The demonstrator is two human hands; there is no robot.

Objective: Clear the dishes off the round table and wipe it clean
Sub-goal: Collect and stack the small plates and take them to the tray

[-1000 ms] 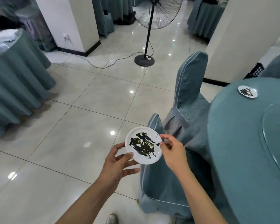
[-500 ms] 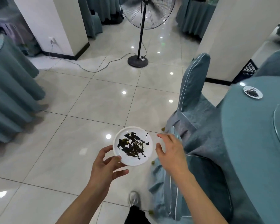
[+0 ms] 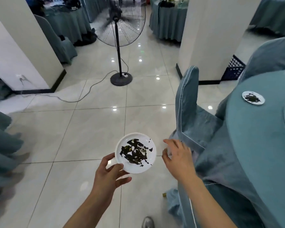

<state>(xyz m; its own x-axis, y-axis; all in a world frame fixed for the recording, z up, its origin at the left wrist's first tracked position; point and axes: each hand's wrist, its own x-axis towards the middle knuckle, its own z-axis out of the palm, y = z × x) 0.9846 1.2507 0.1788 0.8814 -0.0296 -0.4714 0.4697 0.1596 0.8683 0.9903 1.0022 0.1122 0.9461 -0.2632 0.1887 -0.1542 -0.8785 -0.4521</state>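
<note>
My left hand (image 3: 109,175) holds a small white plate (image 3: 143,167) by its near-left rim, thumb on top, out over the tiled floor. Dark green leafy scraps lie in the plate's middle. My right hand (image 3: 179,157) hovers just right of the plate with fingers spread, touching nothing. The round table (image 3: 257,145) under a teal cloth fills the right side. A second white plate (image 3: 244,95) with dark scraps sits near its far edge.
A teal-covered chair (image 3: 187,102) stands between me and the table. A standing fan (image 3: 120,38) with a trailing cord is ahead on the floor. White pillars rise left and right. A dark crate (image 3: 234,68) sits by the right pillar. My shoe (image 3: 147,222) shows below.
My right hand has let go of the plate's rim and drawn off to the right. The plate stays in my left hand and the view has swung away from the table.
</note>
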